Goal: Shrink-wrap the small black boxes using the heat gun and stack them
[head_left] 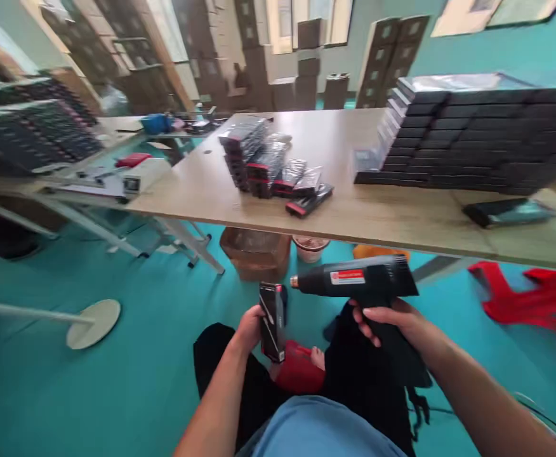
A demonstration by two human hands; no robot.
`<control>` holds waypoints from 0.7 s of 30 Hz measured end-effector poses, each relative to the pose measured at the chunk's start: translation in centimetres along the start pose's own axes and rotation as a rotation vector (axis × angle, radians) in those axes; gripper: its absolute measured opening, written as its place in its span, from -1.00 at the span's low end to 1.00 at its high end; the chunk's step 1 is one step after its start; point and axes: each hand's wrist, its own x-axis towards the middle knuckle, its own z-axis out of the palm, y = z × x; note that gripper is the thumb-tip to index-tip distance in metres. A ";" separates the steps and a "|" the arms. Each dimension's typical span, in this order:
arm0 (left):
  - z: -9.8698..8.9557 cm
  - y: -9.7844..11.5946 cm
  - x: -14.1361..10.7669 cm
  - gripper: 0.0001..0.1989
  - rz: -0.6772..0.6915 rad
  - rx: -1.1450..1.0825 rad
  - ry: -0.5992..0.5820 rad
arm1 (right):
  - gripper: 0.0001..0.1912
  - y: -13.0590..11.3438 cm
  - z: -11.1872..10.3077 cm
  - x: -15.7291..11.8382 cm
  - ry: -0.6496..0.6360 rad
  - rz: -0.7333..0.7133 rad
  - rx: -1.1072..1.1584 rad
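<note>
Left hand (249, 326) has hold of a slim black box (272, 325), right hand (399, 318) is wrapped round a black pistol-shaped heat gun (377, 279).

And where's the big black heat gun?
In the head view, the heat gun is right of centre, held in the right hand, its nozzle near the top of the black box in the left hand.

You can read no words: the red-and-white label (348, 277) on the heat gun (377, 279) in your right hand (395, 319) and the print (282, 356) on the narrow box (271, 322) in your left hand (249, 327) are blurred.
</note>
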 end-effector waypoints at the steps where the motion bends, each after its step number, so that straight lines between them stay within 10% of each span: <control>1: -2.5 0.8 -1.7 -0.81 0.040 0.004 0.073 | -0.55 0.8 -0.2 1.1 -0.013 0.027 0.024; 3: -4.6 1.3 -3.4 -0.87 0.096 0.031 0.128 | -0.58 1.5 -0.6 1.8 -0.071 0.045 0.042; 21: -2.2 2.4 -3.3 -0.88 0.133 -0.186 0.260 | -0.87 2.2 2.4 -0.2 -0.356 0.177 -0.383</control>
